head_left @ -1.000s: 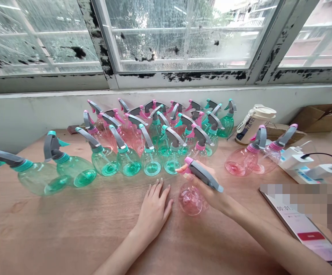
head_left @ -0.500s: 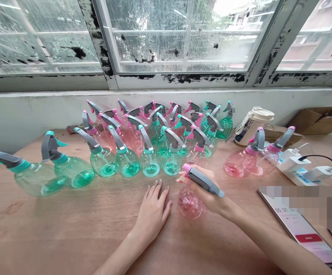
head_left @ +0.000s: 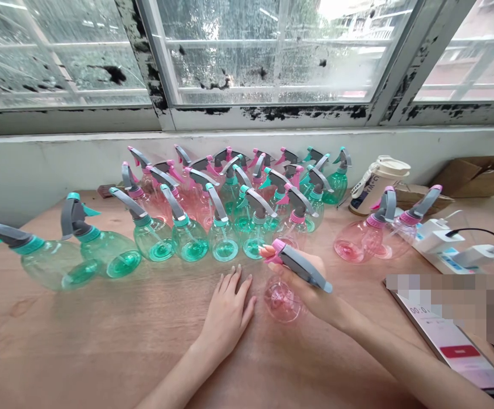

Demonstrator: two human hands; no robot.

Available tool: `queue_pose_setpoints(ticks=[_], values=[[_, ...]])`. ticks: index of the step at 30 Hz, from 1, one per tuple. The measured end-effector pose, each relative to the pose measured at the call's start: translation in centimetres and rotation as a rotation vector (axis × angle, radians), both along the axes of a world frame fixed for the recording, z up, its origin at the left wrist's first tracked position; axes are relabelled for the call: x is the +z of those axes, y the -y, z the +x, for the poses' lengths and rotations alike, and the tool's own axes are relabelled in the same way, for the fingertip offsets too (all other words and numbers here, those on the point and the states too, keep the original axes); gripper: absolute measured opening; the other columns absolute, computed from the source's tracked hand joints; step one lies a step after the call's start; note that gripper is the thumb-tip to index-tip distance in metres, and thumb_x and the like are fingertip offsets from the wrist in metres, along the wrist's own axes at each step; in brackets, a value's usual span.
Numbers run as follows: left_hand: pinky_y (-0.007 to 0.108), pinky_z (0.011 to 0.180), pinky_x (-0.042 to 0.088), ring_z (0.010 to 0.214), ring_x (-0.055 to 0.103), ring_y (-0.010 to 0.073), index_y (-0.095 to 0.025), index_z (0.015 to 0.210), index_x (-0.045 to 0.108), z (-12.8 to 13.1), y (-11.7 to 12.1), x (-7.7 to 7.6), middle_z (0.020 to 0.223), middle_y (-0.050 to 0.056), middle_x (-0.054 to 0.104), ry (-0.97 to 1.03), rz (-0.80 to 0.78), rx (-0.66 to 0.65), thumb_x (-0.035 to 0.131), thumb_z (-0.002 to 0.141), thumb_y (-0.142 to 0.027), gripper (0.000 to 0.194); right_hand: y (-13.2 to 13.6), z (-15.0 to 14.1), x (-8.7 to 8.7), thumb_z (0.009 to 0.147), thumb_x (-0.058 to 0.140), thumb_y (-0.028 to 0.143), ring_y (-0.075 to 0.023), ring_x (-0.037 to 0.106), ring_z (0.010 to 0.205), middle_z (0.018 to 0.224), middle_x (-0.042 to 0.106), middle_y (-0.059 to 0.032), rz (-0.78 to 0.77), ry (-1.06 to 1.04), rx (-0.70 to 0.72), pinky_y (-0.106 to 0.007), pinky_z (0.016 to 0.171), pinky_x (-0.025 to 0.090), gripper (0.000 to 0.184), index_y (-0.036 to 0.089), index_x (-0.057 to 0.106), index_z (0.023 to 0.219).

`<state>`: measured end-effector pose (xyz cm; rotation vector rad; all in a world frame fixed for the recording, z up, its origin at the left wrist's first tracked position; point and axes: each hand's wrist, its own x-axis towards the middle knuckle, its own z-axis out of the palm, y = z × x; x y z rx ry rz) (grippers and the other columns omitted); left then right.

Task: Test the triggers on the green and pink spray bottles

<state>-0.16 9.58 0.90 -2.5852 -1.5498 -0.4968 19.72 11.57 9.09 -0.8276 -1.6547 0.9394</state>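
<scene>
A clear pink spray bottle (head_left: pixel 281 301) with a grey and pink spray head stands in front of me. My right hand (head_left: pixel 304 278) is closed round its neck, below the spray head, and partly hides the neck. Flat on the wooden table (head_left: pixel 102 352) lies my left hand (head_left: pixel 229 307), fingers stretched out, holding nothing, just left of that bottle. Beyond the hands is a front row of green spray bottles, among them one green bottle (head_left: pixel 225 241) right past my left fingertips. A pink bottle (head_left: pixel 292 230) stands just behind my right hand.
Several more pink and green bottles crowd back to the wall. Two pink bottles (head_left: pixel 355 241) stand at right, near a paper cup (head_left: pixel 377 184), a power strip (head_left: pixel 447 258) and a phone (head_left: pixel 455 352). A cardboard box (head_left: pixel 477 176) sits at back right. Green bottles (head_left: pixel 55 264) are at far left.
The fingers of my right hand have shifted slightly at the pink trigger. The bottle has stayed almost in place, and my left hand has not moved.
</scene>
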Motion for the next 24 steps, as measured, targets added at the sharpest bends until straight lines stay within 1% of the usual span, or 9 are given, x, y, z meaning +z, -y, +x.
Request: queue_pose_setpoints(ticks=[3, 7, 9, 13, 16, 18, 20, 22, 24], values=[[0.052, 0.104, 0.044, 0.129, 0.050, 0.0321, -0.015, 0.125, 0.057, 0.00, -0.03, -0.01, 0.139, 0.018, 0.053, 0.011, 0.001, -0.006, 0.047, 0.095, -0.029, 0.034, 0.00, 0.07, 0.15, 0.089, 0.062, 0.035, -0.0194, 0.063, 0.073, 0.081, 0.067, -0.0031, -0.001, 0.025, -0.003, -0.033, 0.071, 0.053, 0.018, 0.023, 0.069, 0.100], [0.052, 0.104, 0.044, 0.129, 0.050, 0.0317, -0.016, 0.124, 0.057, -0.01, -0.02, -0.04, 0.138, 0.018, 0.054, 0.029, 0.005, -0.006, 0.046, 0.095, -0.029, 0.033, -0.26, 0.14, 0.32, 0.092, 0.058, 0.031, -0.0161, 0.061, 0.073, 0.086, 0.066, -0.0030, 0.021, 0.036, 0.018, -0.030, 0.072, 0.051, 0.013, 0.021, 0.066, 0.096], [0.053, 0.104, 0.044, 0.129, 0.051, 0.0317, -0.017, 0.124, 0.057, -0.04, 0.00, -0.01, 0.138, 0.017, 0.054, 0.035, 0.001, -0.006, 0.046, 0.095, -0.029, 0.033, -0.35, 0.08, 0.38, 0.092, 0.058, 0.032, -0.0146, 0.057, 0.068, 0.078, 0.062, -0.0013, 0.025, 0.051, 0.008, -0.027, 0.066, 0.048, 0.013, 0.020, 0.062, 0.088], [0.053, 0.104, 0.043, 0.129, 0.050, 0.0319, -0.017, 0.124, 0.058, -0.10, 0.05, 0.08, 0.139, 0.017, 0.054, 0.033, -0.014, -0.002, 0.047, 0.095, -0.029, 0.033, -0.33, -0.02, 0.58, 0.089, 0.060, 0.037, -0.0109, 0.044, 0.054, 0.064, 0.047, 0.0033, -0.002, 0.081, -0.008, -0.024, 0.049, 0.037, 0.025, 0.020, 0.051, 0.073], [0.052, 0.105, 0.043, 0.129, 0.050, 0.0308, -0.018, 0.123, 0.058, -0.15, 0.06, 0.05, 0.139, 0.016, 0.054, 0.041, -0.011, -0.003, 0.047, 0.095, -0.030, 0.032, -0.35, 0.12, 0.76, 0.089, 0.059, 0.039, -0.0101, 0.040, 0.052, 0.061, 0.043, 0.0044, 0.001, 0.087, 0.009, -0.024, 0.047, 0.034, 0.029, 0.020, 0.048, 0.070], [0.051, 0.105, 0.043, 0.129, 0.050, 0.0306, -0.018, 0.124, 0.057, -0.19, 0.03, -0.01, 0.139, 0.016, 0.053, 0.041, -0.008, -0.004, 0.047, 0.096, -0.030, 0.033, -0.48, 0.31, 0.78, 0.089, 0.058, 0.039, -0.0110, 0.043, 0.053, 0.061, 0.045, 0.0038, 0.012, 0.082, 0.019, -0.024, 0.049, 0.036, 0.027, 0.020, 0.051, 0.072], [0.051, 0.104, 0.043, 0.129, 0.050, 0.0308, -0.018, 0.125, 0.057, -0.21, -0.01, -0.05, 0.139, 0.017, 0.054, 0.038, -0.002, -0.009, 0.046, 0.096, -0.031, 0.034, -0.67, 0.48, 0.63, 0.090, 0.058, 0.037, -0.0124, 0.050, 0.057, 0.065, 0.053, 0.0022, 0.024, 0.076, 0.029, -0.025, 0.054, 0.041, 0.021, 0.020, 0.057, 0.077], [0.052, 0.104, 0.043, 0.128, 0.051, 0.0312, -0.017, 0.125, 0.057, -0.20, -0.05, -0.06, 0.139, 0.018, 0.054, 0.038, 0.004, -0.015, 0.046, 0.096, -0.030, 0.034, -0.82, 0.54, 0.29, 0.089, 0.059, 0.034, -0.0145, 0.058, 0.066, 0.078, 0.064, -0.0014, 0.030, 0.070, 0.036, -0.027, 0.062, 0.047, 0.016, 0.019, 0.063, 0.086], [0.051, 0.105, 0.043, 0.129, 0.050, 0.0314, -0.016, 0.124, 0.057, -0.17, -0.05, -0.02, 0.138, 0.018, 0.053, 0.039, 0.004, -0.013, 0.047, 0.095, -0.030, 0.033, -0.85, 0.48, -0.14, 0.087, 0.063, 0.033, -0.0176, 0.065, 0.077, 0.092, 0.069, -0.0049, 0.044, 0.059, 0.021, -0.029, 0.070, 0.051, 0.015, 0.019, 0.065, 0.094]])
